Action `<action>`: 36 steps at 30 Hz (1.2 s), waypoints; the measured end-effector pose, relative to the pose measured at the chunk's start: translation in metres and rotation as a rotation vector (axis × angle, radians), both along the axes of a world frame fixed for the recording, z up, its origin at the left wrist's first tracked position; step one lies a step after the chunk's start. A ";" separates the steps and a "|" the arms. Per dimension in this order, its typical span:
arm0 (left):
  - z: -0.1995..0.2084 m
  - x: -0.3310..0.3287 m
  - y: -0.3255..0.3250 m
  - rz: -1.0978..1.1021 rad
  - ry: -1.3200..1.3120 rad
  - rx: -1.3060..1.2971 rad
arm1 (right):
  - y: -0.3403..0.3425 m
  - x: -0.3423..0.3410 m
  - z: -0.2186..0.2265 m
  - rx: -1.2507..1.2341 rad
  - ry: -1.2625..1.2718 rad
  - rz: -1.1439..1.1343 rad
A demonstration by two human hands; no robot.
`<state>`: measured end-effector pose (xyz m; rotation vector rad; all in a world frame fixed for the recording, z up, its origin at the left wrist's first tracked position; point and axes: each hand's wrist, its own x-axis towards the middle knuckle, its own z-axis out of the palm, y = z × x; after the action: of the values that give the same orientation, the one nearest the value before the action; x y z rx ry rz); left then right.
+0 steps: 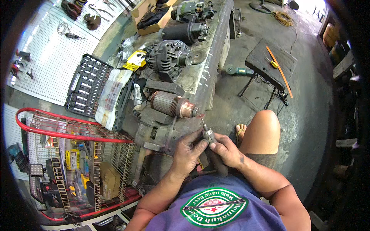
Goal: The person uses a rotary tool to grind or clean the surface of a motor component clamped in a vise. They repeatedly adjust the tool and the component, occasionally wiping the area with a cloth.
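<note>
Both my hands grip a rotary tool (218,164) in front of my belly, with its metal nose pointing up and away. My left hand (188,152) is closed on its left side and my right hand (228,151) wraps its right side, thumbs near the collet. A thin shaft with a small reddish disc (200,115) sticks out of the nose. Close to that disc is the copper end of a motor armature (165,104); whether they touch I cannot tell. The armature lies sideways in the jaws of a bench vise (154,133).
An alternator (163,57) and a dark cylindrical motor (181,32) stand on the bench beyond the vise. Left are an open socket set (85,82) and a red-rimmed wire cart (77,133). A small stool (266,61) bears a screwdriver (272,63); an angle grinder (239,71) is beside it.
</note>
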<state>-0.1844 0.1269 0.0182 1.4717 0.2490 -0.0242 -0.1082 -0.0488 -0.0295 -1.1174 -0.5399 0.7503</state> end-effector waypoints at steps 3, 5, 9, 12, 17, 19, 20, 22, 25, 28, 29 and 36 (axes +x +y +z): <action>-0.007 -0.007 0.005 0.021 0.007 -0.028 | 0.008 -0.004 -0.004 -0.044 -0.043 0.015; -0.009 -0.009 0.007 0.048 0.019 -0.031 | 0.010 -0.006 -0.005 -0.076 -0.071 0.012; -0.004 -0.014 0.008 0.077 0.018 -0.081 | 0.013 -0.010 -0.003 -0.056 -0.024 0.020; 0.001 -0.017 0.009 0.078 0.021 -0.060 | 0.017 -0.013 -0.002 -0.007 -0.056 -0.002; 0.004 -0.011 0.018 0.085 -0.127 -0.093 | 0.017 -0.018 -0.002 -0.001 -0.064 0.038; 0.008 -0.006 0.029 0.081 -0.144 -0.124 | 0.017 -0.020 -0.004 -0.002 -0.038 0.077; 0.009 -0.003 0.034 0.084 -0.163 -0.144 | 0.016 -0.021 -0.005 -0.003 -0.041 0.092; 0.014 0.003 0.044 0.068 -0.179 -0.140 | 0.018 -0.022 -0.008 -0.019 -0.051 0.110; 0.017 0.006 0.050 -0.004 -0.143 -0.214 | 0.022 -0.025 -0.012 -0.002 -0.093 0.084; 0.014 0.007 0.050 -0.022 -0.141 -0.201 | 0.021 -0.028 -0.015 -0.003 -0.095 0.082; 0.012 0.007 0.049 -0.017 -0.142 -0.204 | 0.020 -0.029 -0.015 -0.007 -0.115 0.071; 0.004 0.005 0.048 -0.006 -0.155 -0.221 | 0.017 -0.031 -0.013 -0.027 -0.116 0.067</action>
<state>-0.1789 0.1752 0.0224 1.2476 0.1120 0.0559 -0.1387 -0.0319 -0.0424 -1.1774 -0.6694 0.7561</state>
